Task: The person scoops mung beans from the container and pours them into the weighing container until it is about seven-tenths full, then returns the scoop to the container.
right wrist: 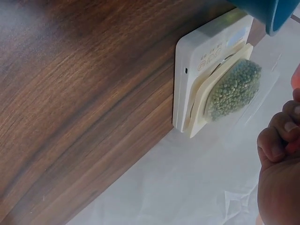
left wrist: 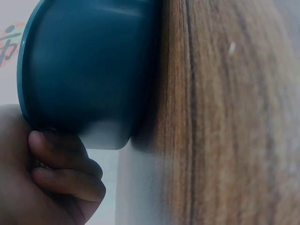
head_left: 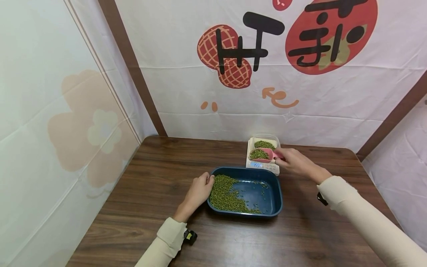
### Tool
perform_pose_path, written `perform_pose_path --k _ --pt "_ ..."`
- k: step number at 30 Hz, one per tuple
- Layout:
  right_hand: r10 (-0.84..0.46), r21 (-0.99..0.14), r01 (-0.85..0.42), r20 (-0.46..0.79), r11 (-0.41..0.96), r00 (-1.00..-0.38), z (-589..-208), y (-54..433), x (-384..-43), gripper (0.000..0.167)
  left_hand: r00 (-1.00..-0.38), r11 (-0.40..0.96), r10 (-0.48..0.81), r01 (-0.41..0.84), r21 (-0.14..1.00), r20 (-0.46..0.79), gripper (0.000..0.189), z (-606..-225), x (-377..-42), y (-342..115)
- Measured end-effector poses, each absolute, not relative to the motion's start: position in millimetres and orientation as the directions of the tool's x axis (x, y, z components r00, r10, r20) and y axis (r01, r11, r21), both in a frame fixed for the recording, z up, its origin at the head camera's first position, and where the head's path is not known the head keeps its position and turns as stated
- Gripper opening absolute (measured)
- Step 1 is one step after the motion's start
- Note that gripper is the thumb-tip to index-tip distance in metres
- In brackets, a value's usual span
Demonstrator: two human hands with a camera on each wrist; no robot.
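My right hand (head_left: pixel 294 161) grips the handle of a pink scoop (head_left: pixel 271 153) filled with green mung beans (head_left: pixel 258 154). In the head view the scoop overlaps the front of a white digital scale (head_left: pixel 273 170) with its display lit. Behind it on the scale is a clear plastic container (head_left: pixel 278 142) that also holds mung beans (right wrist: pixel 234 89). The left hand (head_left: pixel 199 188) holds the left rim of a dark blue basin (head_left: pixel 258 196), thumb at the top edge and fingers curled against the outside. Mung beans (head_left: pixel 224 194) are heaped toward the basin's left side, with scattered ones at right.
Everything stands on a dark wood-grain table (head_left: pixel 160 167). The scale sits near its back edge, just behind the basin. A printed white cloth (head_left: pixel 180 89) hangs close behind the table, and another cloth panel (head_left: pixel 80 207) runs along the left.
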State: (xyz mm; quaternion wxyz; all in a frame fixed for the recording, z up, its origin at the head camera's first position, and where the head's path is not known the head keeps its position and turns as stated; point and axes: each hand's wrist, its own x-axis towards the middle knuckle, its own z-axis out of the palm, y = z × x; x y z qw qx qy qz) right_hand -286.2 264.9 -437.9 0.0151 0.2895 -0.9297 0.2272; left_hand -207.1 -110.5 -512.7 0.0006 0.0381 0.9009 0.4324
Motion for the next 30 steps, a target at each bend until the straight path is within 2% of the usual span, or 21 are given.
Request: perform_pose_path --k 3,9,30 --pt "-0.525 -0.415 -0.542 0.165 0.731 -0.835 -437.6 265.5 -288.4 0.009 -0.997 0.622 0.068 0.069 0.78 0.034 0.039 -512.0 -207.1 -110.6" --pt "-0.506 -0.406 -0.524 0.162 0.749 -0.847 -439.1 267.7 -292.4 0.005 -0.997 0.617 0.07 0.067 0.784 0.031 0.039 -511.8 -206.8 -111.0" --pt "-0.466 -0.411 -0.491 0.168 0.768 -0.869 -438.1 282.1 -298.4 0.007 -0.997 0.625 0.073 0.066 0.778 0.026 0.04 -512.9 -206.8 -111.2"
